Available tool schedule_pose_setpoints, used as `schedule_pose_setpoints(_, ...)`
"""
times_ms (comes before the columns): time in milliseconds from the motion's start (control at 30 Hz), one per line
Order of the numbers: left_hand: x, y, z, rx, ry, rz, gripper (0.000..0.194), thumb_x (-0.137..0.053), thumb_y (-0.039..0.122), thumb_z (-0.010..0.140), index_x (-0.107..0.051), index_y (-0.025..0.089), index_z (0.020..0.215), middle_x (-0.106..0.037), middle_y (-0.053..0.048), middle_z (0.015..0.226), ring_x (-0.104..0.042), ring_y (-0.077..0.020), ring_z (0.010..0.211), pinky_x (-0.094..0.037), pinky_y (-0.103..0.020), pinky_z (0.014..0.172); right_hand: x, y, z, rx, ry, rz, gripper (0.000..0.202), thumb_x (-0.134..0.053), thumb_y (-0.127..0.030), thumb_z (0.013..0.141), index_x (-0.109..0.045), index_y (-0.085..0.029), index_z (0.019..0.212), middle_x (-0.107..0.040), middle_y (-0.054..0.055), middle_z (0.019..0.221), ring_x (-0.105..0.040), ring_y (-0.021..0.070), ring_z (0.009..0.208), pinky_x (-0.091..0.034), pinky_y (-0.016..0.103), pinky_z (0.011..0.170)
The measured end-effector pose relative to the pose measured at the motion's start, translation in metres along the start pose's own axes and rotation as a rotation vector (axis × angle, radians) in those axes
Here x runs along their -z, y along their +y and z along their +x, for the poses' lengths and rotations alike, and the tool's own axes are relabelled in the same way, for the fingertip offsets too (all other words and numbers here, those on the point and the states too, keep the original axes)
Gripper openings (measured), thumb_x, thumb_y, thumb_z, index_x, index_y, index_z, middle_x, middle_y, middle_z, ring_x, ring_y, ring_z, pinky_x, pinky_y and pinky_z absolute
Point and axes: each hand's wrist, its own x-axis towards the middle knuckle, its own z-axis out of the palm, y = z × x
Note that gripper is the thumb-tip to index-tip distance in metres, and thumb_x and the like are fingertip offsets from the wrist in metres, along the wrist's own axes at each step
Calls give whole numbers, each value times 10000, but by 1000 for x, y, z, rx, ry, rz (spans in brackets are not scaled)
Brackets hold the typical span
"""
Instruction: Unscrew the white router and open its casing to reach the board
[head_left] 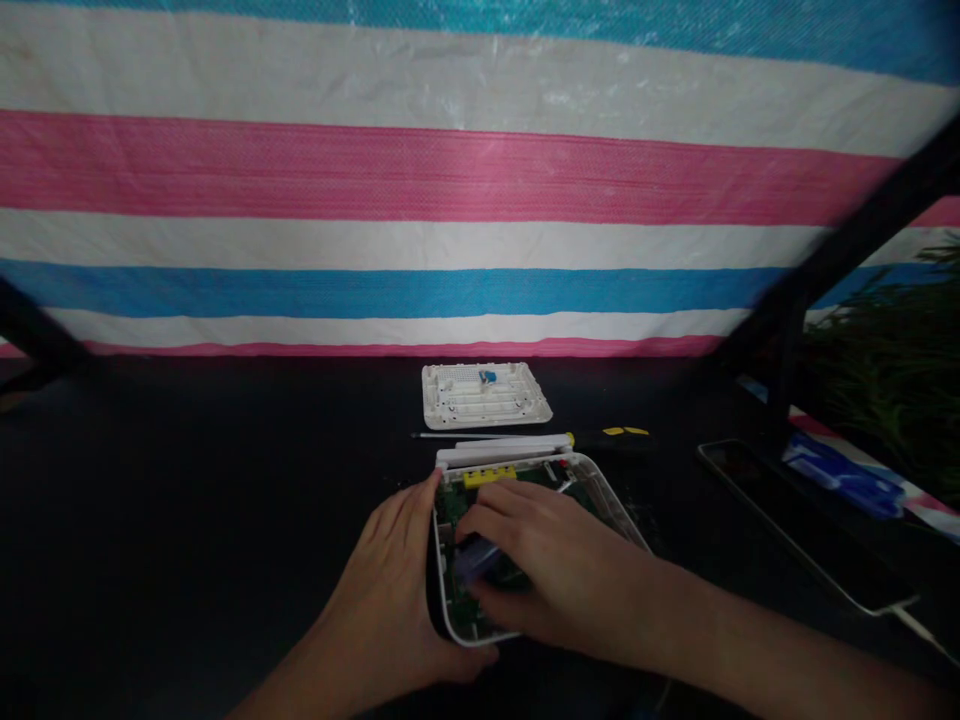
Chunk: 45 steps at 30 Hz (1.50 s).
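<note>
- Open router shell point(600, 490): white plastic casing w/o its lid, lying on the dark table point(187, 520) right in front of the person; long axis running away from the person, slightly slanted to the right.
- Circuit board point(480, 478): green, sitting inside the shell, yellow ports along the far edge; near half is being covered by the hands.
- Left hand point(390, 585): cupping the shell's left wall and near-left corner, fingers together along the edge, thumb wrapping under the near rim; bracing it, nothing else in its grip.
- Right hand point(547, 570): lying palm-down over the board, the nearer hand to it; fingers curling loosely together, tips pressing on a small bluish-grey part point(472, 555) near board centre. Can't tell if it's pinching or just touching.
- Lid point(486, 394): white cover, inside up, lying further back, apart from the shell.
- Screwdriver point(592, 436): black/yellow handle, shaft pointing left, lying crosswise btwn lid and shell, untouched.
- Phone point(795, 520): dark slab w/ cable, well off to the right.
- Striped tarp point(450, 170): pink, white, blue, hanging behind.
</note>
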Motion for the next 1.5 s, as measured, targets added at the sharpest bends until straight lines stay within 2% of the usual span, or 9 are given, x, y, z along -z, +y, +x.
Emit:
schedule_pose_setpoints(200, 1, 2, 0, 24, -26, -2, 1159, -849, 389, 439, -231, 172, 1395, -442, -200, 1398, -452, -407, 1248, -403, -586, 1007, -24, 5, 21, -90, 82, -42, 140, -547, -183, 807, -603, -141, 929, -606, 62, 1003, -545, 183, 983, -435, 365, 940)
schedule_pose_setpoints(433, 1, 0, 1, 26, -28, 8, 1177, -848, 423, 436, -233, 147, 1401, -433, -213, 1400, -440, -416, 1248, -401, -597, 1002, -24, -1, 23, -178, 107, -14, 165, -512, -187, 842, -607, -147, 970, -598, 74, 1077, -544, 205, 1030, -430, 400, 947)
schedule_pose_setpoints(633, 4, 2, 3, -4, -23, -41, 1120, -835, 408, 444, -267, 181, 1383, -452, -169, 1389, -447, -385, 1251, -377, -565, 1028, -12, 9, 5, -117, 30, 63, 216, -564, -131, 746, -580, -186, 955, -567, 20, 1066, -524, 146, 1022, -419, 312, 937)
schedule_pose_setpoints(767, 3, 1, 3, -24, -15, -67, 1104, -809, 405, 478, -237, 208, 1401, -455, -141, 1389, -445, -374, 1257, -361, -550, 1039, -6, 15, -5, -113, -13, 133, 229, -542, -145, 769, -572, -199, 990, -546, 19, 1089, -516, 130, 1025, -411, 298, 929)
schedule_pose_setpoints(867, 2, 1, 2, -29, -11, -58, 1142, -813, 398, 478, -197, 214, 1422, -446, -144, 1398, -442, -376, 1256, -362, -548, 1033, -6, 11, -6, -82, -43, 181, 190, -583, -195, 767, -587, -210, 956, -555, 7, 1050, -526, 118, 973, -422, 267, 873)
schedule_pose_setpoints(1000, 3, 1, 1, -31, -17, -40, 1178, -834, 407, 466, -175, 207, 1423, -453, -150, 1390, -441, -368, 1256, -369, -538, 1032, -13, 3, -2, -101, -53, 94, 102, -595, -175, 778, -608, -202, 875, -580, -1, 970, -529, 127, 930, -411, 270, 822)
schedule_pose_setpoints(1133, 2, 2, 1, -25, -5, -40, 1167, -832, 386, 466, -184, 204, 1420, -444, -151, 1400, -437, -367, 1260, -363, -533, 1041, -22, 4, 0, -49, -39, -2, 138, -543, -109, 789, -598, -178, 895, -587, 15, 953, -523, 147, 922, -411, 299, 825)
schedule_pose_setpoints(1300, 1, 2, 1, -3, -4, -45, 1187, -829, 379, 450, -178, 186, 1424, -438, -163, 1402, -433, -369, 1264, -363, -538, 1045, -33, 7, -5, -20, 42, -56, 122, -509, -53, 771, -554, -152, 826, -584, 27, 878, -497, 148, 825, -410, 303, 757)
schedule_pose_setpoints(1500, 2, 4, 2, 21, -13, -73, 1152, -815, 398, 469, -203, 210, 1427, -428, -152, 1407, -436, -391, 1258, -358, -566, 1032, -32, 7, -8, 6, 113, -75, 166, -490, -25, 763, -559, -157, 837, -587, 27, 870, -506, 147, 820, -403, 303, 770)
